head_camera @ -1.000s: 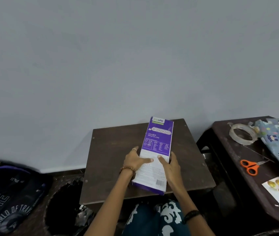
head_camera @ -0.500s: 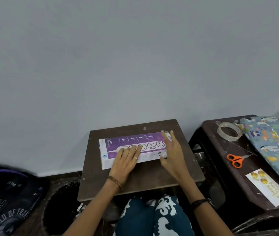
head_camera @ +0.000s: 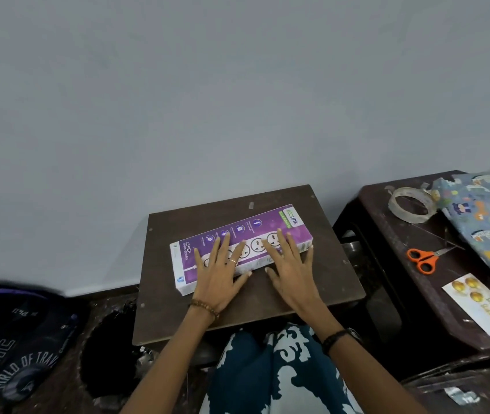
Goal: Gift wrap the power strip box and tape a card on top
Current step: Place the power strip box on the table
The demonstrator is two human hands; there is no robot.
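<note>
Purple power strip box (head_camera: 243, 243) lies flat on the small brown surface (head_camera: 327, 282), long axis running left-right and slightly skewed, printed socket side up, closed, contents not visible. Left hand (head_camera: 218, 271) flat on the box's middle-left, fingers spread and straight, ring on one finger, bead bracelet at wrist. Right hand (head_camera: 290, 264) flat on the box's right part, fingers spread, little finger and thumb off the box, over the surface. Neither hand curls around the box.

Second dark surface (head_camera: 393, 264) to the right carries a clear tape roll (head_camera: 412, 204), orange-handled scissors (head_camera: 424, 258), a white card (head_camera: 481, 307) with gold ornaments, and patterned blue wrapping paper (head_camera: 488, 216), cut off by the right frame edge. Card writing too small to read. Dark bag (head_camera: 7, 345) at lower left, blurred, partly cropped; print only partly legible.
</note>
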